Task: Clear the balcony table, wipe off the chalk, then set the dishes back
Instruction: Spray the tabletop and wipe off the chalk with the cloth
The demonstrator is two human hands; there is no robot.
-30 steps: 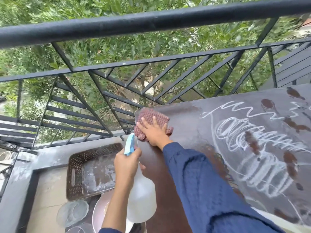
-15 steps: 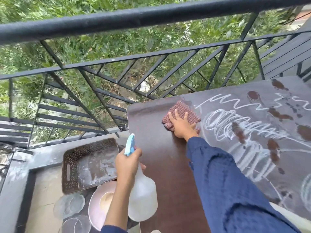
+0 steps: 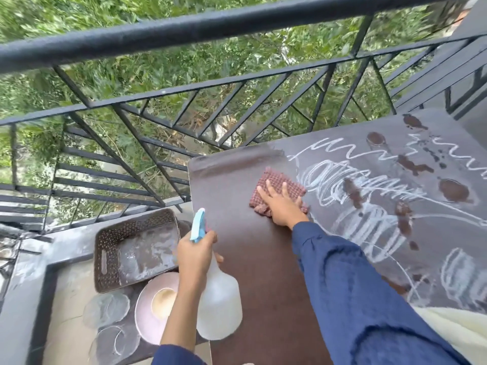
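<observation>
The right hand [image 3: 280, 204] is pressing flat, fingers spread, on the cloth [image 3: 279, 183] on the counter [image 3: 250, 272], right at the edge of the chalk scribbles [image 3: 369, 225]. The left hand [image 3: 195, 256] is gripping the spray bottle [image 3: 218, 309] by its neck. The plate [image 3: 147, 312] is sitting down low next to the basket [image 3: 110, 248].

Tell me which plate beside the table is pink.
The plate holding the cream bowl, beside the brown basket; the neighbouring plates are clear glass.

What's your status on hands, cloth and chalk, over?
Right hand flat on cloth; left hand grips spray bottle. Chalk scribbles, wet blotches right of cloth.
</observation>
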